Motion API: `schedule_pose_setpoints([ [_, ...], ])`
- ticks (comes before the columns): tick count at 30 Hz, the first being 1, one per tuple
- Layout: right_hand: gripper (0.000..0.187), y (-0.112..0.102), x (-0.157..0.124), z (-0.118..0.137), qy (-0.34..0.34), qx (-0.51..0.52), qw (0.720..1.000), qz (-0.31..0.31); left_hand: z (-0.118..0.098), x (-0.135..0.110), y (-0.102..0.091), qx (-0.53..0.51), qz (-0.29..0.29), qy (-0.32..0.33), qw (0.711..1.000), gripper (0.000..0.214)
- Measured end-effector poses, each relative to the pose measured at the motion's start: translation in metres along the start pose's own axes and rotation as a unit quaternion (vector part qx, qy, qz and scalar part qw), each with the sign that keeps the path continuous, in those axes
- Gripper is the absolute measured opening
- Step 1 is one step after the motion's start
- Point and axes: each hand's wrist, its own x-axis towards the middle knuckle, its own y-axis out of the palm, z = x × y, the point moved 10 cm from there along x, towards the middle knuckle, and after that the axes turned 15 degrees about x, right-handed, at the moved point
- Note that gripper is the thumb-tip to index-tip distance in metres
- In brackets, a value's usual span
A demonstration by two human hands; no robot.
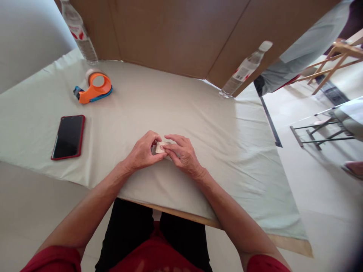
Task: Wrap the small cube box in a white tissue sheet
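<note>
A small pale, squarish object (159,146) with a clear or shiny edge is between my two hands, low over the cloth near the table's front edge. My left hand (144,152) curls around its left side, with thumb and fingers closed on it. From the right, my right hand (183,155) has its thumb and a fingertip pressed together on the object's top. The fingers cover much of it, so its exact kind cannot be made out.
A pale cloth (170,102) covers the table. An orange tape dispenser (106,87) and a red-cased phone (68,136) lie to the left. Two water bottles (82,39) (245,70) stand by an upright cardboard panel (176,34). A person's leg (276,75) shows beyond the right bottle.
</note>
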Motion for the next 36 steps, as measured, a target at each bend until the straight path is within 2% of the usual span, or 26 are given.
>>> schedule_pose_setpoints([
  [3, 0.016, -0.011, -0.003, -0.007, 0.039, 0.064, 0.996, -0.040, -0.001, 0.000, -0.010, 0.005, -0.033, -0.006, 0.999, 0.026],
  [7, 0.019, -0.028, -0.013, -0.035, 0.120, 0.140, 0.975, -0.125, 0.008, 0.000, -0.024, -0.007, -0.080, -0.044, 0.996, 0.026],
  [11, 0.028, -0.027, -0.025, -0.069, 0.214, 0.196, 0.943, -0.165, 0.026, -0.001, -0.023, 0.010, -0.079, -0.120, 0.989, 0.025],
  [13, 0.033, -0.024, -0.027, -0.075, 0.232, 0.210, 0.935, -0.166, 0.032, -0.001, -0.018, 0.004, -0.062, -0.149, 0.987, 0.027],
  [18, 0.039, -0.018, -0.021, -0.058, 0.200, 0.223, 0.948, -0.112, 0.039, 0.000, -0.001, -0.049, 0.025, -0.175, 0.983, 0.038],
  [23, 0.061, -0.005, -0.019, -0.044, 0.173, 0.183, 0.967, -0.029, 0.025, 0.001, 0.013, -0.071, 0.103, -0.099, 0.987, 0.052],
  [27, 0.065, 0.002, -0.018, -0.037, 0.137, 0.126, 0.982, -0.008, 0.016, 0.000, 0.013, -0.054, 0.105, -0.048, 0.992, 0.045],
  [33, 0.051, 0.004, -0.017, -0.034, 0.110, 0.083, 0.990, -0.005, 0.014, -0.002, 0.018, -0.030, 0.123, -0.045, 0.991, 0.034],
  [36, 0.053, 0.003, -0.017, -0.033, 0.105, 0.080, 0.991, -0.009, 0.014, -0.003, 0.020, -0.042, 0.120, -0.048, 0.991, 0.041],
])
